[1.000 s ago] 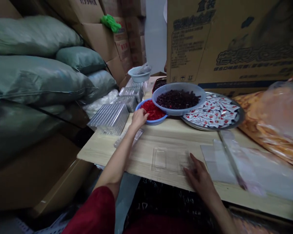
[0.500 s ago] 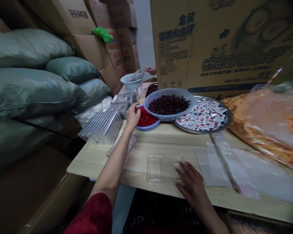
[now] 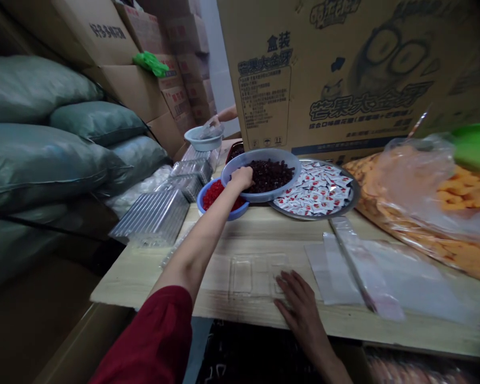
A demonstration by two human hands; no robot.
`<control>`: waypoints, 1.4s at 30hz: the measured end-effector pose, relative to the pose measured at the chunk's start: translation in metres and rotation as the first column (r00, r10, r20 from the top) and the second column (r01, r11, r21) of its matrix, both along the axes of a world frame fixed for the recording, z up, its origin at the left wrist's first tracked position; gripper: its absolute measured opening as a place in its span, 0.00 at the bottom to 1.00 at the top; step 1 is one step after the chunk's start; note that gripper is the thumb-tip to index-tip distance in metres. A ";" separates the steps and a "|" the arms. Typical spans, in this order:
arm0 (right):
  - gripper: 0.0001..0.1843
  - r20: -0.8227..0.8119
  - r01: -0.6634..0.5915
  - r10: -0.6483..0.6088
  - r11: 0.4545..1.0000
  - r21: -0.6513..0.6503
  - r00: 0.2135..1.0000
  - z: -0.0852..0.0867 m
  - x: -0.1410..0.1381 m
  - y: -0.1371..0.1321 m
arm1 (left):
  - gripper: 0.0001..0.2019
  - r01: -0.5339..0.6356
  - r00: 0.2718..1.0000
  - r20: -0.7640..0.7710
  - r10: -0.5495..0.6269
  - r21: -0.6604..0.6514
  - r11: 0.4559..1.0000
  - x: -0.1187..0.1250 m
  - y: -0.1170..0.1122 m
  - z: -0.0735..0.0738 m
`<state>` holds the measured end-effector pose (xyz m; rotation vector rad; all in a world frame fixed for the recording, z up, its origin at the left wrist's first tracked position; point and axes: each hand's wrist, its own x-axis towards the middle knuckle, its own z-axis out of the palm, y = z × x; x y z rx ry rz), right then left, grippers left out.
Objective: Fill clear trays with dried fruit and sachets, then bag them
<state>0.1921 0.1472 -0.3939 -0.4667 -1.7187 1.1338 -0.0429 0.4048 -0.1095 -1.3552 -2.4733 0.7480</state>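
My left hand reaches over the near left rim of a pale blue bowl of small dark dried pieces. Its fingers curl down at the pieces, and the fingertips are hidden. Below my wrist, a smaller blue bowl holds red pieces, partly covered by my forearm. My right hand is open, fingers spread, touching the right side of a clear plastic tray with moulded compartments. The tray lies near the table's front edge.
Stacked clear plastic trays stand at the left. A metal dish holds white-and-red sachets. Clear bags and a large bag of orange snacks lie right. A big carton rises behind; another person's hand is at a far basin.
My left hand has moved right and up from the red pieces to the dark ones. My right hand stays by the tray. The view has shifted, and the other person's hand now reaches the basin.
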 end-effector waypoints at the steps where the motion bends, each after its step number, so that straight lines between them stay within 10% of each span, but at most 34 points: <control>1: 0.26 -0.004 -0.001 0.001 1.000 -0.004 1.000 0.000 0.000 0.000 | 0.16 0.001 1.000 0.011 -0.001 0.004 1.000 0.000 0.000 0.000; 10: 0.28 -0.061 0.005 -0.007 1.000 -0.031 0.998 -0.003 0.000 -0.001 | 0.05 0.090 0.974 0.174 -0.143 0.277 0.957 0.004 -0.024 0.026; 14: 0.27 -0.056 -0.017 0.013 0.997 -0.073 0.998 0.004 0.005 0.000 | 0.08 0.180 0.744 0.428 -0.513 0.611 0.771 0.051 -0.075 0.023; 16: 0.27 -0.059 -0.027 0.022 0.996 -0.089 0.998 0.007 0.007 0.002 | 0.09 0.153 0.583 0.567 -0.581 0.626 0.765 0.082 -0.111 0.005; 18: 0.26 -0.054 -0.036 0.031 0.995 -0.095 0.998 0.009 0.009 0.003 | 0.08 0.161 0.543 0.694 -0.472 0.465 0.870 0.107 -0.151 -0.023; 23: 0.25 -0.026 -0.057 0.055 0.995 -0.078 0.998 0.013 0.012 0.007 | 0.02 0.289 0.701 0.623 -0.347 0.197 0.937 0.112 -0.212 -0.100; 27: 0.25 -0.018 -0.059 0.057 0.995 -0.084 0.998 0.012 0.012 0.007 | 0.07 0.335 0.759 0.537 -0.369 0.164 0.928 0.096 -0.217 -0.121; 32: 0.25 -0.011 -0.067 0.067 0.993 -0.102 0.998 0.012 0.012 0.006 | 0.10 0.266 0.718 0.574 -0.393 0.295 0.918 0.093 -0.212 -0.090; 37: 0.24 -0.017 -0.072 0.071 0.992 -0.105 0.997 0.013 0.014 0.007 | 0.12 0.168 0.947 0.111 -0.300 0.626 0.762 0.043 -0.174 -0.015; 42: 0.26 -0.032 -0.049 0.047 0.997 -0.065 0.998 0.007 0.010 0.004 | 0.11 0.000 0.996 0.074 -0.039 0.469 0.883 -0.032 -0.128 0.021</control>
